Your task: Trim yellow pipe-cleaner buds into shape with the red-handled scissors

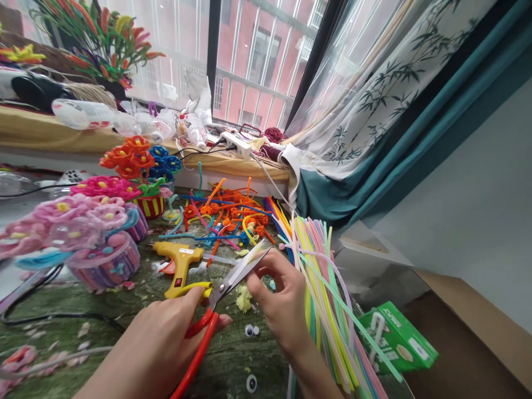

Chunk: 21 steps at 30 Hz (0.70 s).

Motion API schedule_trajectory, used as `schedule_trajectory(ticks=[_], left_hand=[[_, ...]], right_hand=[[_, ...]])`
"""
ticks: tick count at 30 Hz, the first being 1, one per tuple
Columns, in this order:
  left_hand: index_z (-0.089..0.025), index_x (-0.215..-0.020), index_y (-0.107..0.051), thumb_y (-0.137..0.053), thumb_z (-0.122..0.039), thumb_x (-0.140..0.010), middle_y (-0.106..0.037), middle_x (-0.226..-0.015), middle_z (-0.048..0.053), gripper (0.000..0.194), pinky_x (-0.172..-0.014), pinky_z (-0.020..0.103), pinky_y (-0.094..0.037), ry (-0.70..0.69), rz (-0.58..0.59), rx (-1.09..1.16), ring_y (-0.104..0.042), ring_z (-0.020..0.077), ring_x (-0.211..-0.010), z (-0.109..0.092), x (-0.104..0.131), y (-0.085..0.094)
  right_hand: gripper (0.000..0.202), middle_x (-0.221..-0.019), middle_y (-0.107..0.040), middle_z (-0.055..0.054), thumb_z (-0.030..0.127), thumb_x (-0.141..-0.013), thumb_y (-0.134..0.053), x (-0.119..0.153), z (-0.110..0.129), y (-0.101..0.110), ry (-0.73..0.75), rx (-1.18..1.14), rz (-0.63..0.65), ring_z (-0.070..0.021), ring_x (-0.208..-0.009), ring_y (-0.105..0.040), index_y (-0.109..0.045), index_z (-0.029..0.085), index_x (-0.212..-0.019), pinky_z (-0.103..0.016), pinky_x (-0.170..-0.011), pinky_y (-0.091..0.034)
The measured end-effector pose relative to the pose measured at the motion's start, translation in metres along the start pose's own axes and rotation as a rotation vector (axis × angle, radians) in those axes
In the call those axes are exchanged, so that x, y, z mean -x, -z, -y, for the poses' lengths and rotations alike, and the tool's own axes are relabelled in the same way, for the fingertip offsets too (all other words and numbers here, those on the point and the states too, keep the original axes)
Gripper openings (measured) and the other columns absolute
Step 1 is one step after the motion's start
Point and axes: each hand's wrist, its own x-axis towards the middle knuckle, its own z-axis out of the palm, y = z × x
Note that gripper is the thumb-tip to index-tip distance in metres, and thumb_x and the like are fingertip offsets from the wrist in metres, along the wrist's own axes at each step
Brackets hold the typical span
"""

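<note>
Red-handled scissors [223, 287] lie in my left hand [166, 327], its fingers around the handles, and a yellow piece [201, 286] shows at those fingertips. The blades are partly apart and point up to the right. My right hand [280, 299] is beside the blade tips, thumb and index finger curled together; whatever is pinched there is too small to make out. Behind my left hand lies a yellow glue gun [179, 265]. Pale yellow fluff [244, 298] and googly eyes [251, 331] rest on the green table [233, 360] between and below the hands.
Pipe-cleaner flower pots [103, 260] stand at the left, with a black cable near them. Orange pipe-cleaner pieces [233, 205] are scattered behind the hands. A long bundle of pipe cleaners [328, 293] lies right, beside a green box [401, 338]. Bottles [83, 114] line the windowsill.
</note>
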Motion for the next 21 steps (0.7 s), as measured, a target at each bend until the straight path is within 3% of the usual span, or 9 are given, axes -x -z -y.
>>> schedule_trajectory(ticks=[4, 6, 9, 13, 16, 19, 21], left_hand=[[-0.031, -0.076, -0.045, -0.033, -0.061, -0.082, -0.080, -0.086, 0.014, 0.034, -0.075, 0.045, -0.048, 0.065, 0.175, -0.106, -0.076, 0.0393, -0.083, -0.011, -0.002, 0.012], [-0.031, -0.080, -0.044, -0.035, -0.061, -0.080, -0.080, -0.093, 0.015, 0.031, -0.076, 0.047, -0.047, 0.089, 0.157, -0.169, -0.077, 0.0440, -0.091, -0.014, -0.003, 0.017], [-0.030, -0.086, -0.045, -0.043, -0.058, -0.073, -0.079, -0.091, 0.014, 0.031, -0.072, 0.045, -0.046, 0.149, 0.089, -0.168, -0.076, 0.0443, -0.086, -0.011, -0.004, 0.020], [-0.028, -0.090, -0.056, -0.056, -0.066, -0.073, -0.073, -0.076, 0.004, 0.041, -0.065, 0.037, -0.047, 0.086, -0.031, 0.260, -0.069, 0.0292, -0.069, 0.000, -0.003, 0.015], [-0.025, -0.094, -0.066, -0.062, -0.072, -0.083, -0.062, -0.069, -0.003, 0.048, -0.055, 0.027, -0.039, 0.056, -0.170, 0.660, -0.052, 0.0156, -0.057, 0.001, -0.001, 0.009], [-0.025, -0.092, -0.070, -0.073, -0.069, -0.078, -0.062, -0.068, -0.004, 0.047, -0.049, 0.023, -0.036, 0.107, -0.221, 0.839, -0.046, 0.0118, -0.054, -0.008, 0.000, 0.006], [-0.024, -0.087, -0.072, -0.076, -0.066, -0.073, -0.069, -0.072, -0.001, 0.044, -0.053, 0.025, -0.047, 0.098, -0.238, 0.838, -0.058, 0.0154, -0.061, -0.012, 0.000, 0.007]], right_hand=[[0.007, -0.072, -0.065, 0.001, 0.016, -0.076, -0.065, 0.000, -0.001, 0.000, -0.009, 0.032, 0.001, -0.0171, -0.066, -0.060, -0.067, 0.021, -0.073, -0.031, -0.063, -0.048], [0.008, -0.071, -0.065, 0.002, 0.015, -0.076, -0.064, 0.000, 0.000, 0.001, -0.016, 0.052, -0.002, -0.0170, -0.066, -0.059, -0.067, 0.021, -0.073, -0.031, -0.063, -0.047], [0.008, -0.072, -0.066, 0.001, 0.016, -0.077, -0.067, -0.001, 0.002, 0.002, -0.007, 0.055, 0.003, -0.0163, -0.066, -0.059, -0.068, 0.021, -0.071, -0.030, -0.062, -0.047], [0.007, -0.076, -0.070, 0.000, 0.019, -0.078, -0.072, -0.003, 0.005, 0.002, -0.061, -0.050, 0.095, -0.0163, -0.070, -0.063, -0.070, 0.022, -0.072, -0.028, -0.063, -0.050], [0.007, -0.077, -0.070, 0.000, 0.023, -0.078, -0.076, -0.004, 0.006, 0.002, -0.176, -0.155, 0.274, -0.0163, -0.070, -0.065, -0.071, 0.022, -0.072, -0.028, -0.063, -0.052], [0.010, -0.075, -0.069, 0.001, 0.027, -0.079, -0.077, -0.002, 0.008, 0.001, -0.211, -0.181, 0.424, -0.0155, -0.068, -0.063, -0.072, 0.022, -0.072, -0.028, -0.063, -0.051], [0.016, -0.072, -0.068, 0.001, 0.032, -0.082, -0.079, -0.001, 0.009, -0.001, -0.184, -0.168, 0.457, -0.0149, -0.065, -0.060, -0.072, 0.023, -0.071, -0.028, -0.060, -0.049]])
